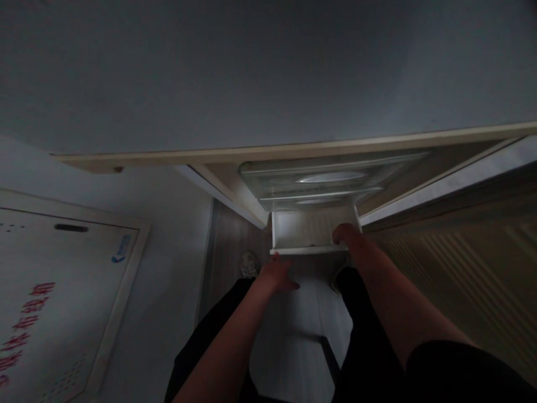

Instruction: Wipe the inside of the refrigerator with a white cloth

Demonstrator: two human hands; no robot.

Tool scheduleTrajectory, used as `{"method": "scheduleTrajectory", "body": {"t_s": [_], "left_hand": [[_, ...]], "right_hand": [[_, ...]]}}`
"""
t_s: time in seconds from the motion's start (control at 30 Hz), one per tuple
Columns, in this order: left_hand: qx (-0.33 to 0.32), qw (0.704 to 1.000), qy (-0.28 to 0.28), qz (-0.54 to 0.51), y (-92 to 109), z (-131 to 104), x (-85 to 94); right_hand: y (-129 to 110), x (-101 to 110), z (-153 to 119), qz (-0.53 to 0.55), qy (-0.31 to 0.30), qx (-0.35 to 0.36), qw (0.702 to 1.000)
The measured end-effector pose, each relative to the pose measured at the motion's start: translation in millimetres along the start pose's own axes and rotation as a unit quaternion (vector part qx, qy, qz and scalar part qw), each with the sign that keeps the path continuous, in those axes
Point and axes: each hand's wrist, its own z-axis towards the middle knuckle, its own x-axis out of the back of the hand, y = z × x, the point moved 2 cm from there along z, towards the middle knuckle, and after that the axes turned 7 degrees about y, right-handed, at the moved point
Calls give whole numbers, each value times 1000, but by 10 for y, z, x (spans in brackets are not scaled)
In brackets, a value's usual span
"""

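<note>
Drawer (306,250) found pulled out beneath the desk (268,78), low in the unit, with its inside exposed to view. The upper fronts (272,182) of the unit stand shut above it. On this evidence the opening is judged done; the drawer has not been pushed back in, and any remaining work at it cannot be determined.

Left hand (277,274): fingers spread, thumb apart, nothing held; one fingertip lies at or just beside the drawer's front edge, near its left corner — contact cannot be confirmed. Right hand (347,235): at the drawer's right front corner, fingers bent inward over the rim; whether they grip it or anything else cannot be told.

Surroundings: the desk overhangs the unit and limits access from above. Side panels (226,196) flank it. A shoe (249,265) rests on the floor (302,319) to the left, and a dark bar (330,358) lies between the legs. A wall hatch (67,263) with red lettering is well apart — no obstruction. Lighting is poor.
</note>
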Motion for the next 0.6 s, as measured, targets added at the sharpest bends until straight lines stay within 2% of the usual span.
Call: {"method": "scheduleTrajectory", "body": {"t_s": [0.07, 0.13, 0.2, 0.37, 0.43, 0.5, 0.6], "left_hand": [[-1, 1000, 6, 5, 8, 0, 0], [-1, 1000, 13, 7, 17, 4, -7], [1, 1000, 19, 8, 25, 10, -20], [1, 1000, 27, 10, 40, 9, -51], [1, 1000, 27, 11, 29, 4, -55], [-1, 1000, 25, 9, 9, -4, -52], [-7, 1000, 21, 4, -16, -15, -32]], "right_hand": [[44, -19, 11, -31, -73, -33, 996], [-89, -63, 30, -26, -122, -22, 992], [-388, -142, 38, 7, -155, 22, 988], [-1413, -448, -22, 95, -230, 155, 956], [-1646, -516, -34, 106, -234, 188, 948], [-1651, -502, -23, 104, -226, 197, 948], [-1276, -350, -2, 77, -210, 164, 961]]}}
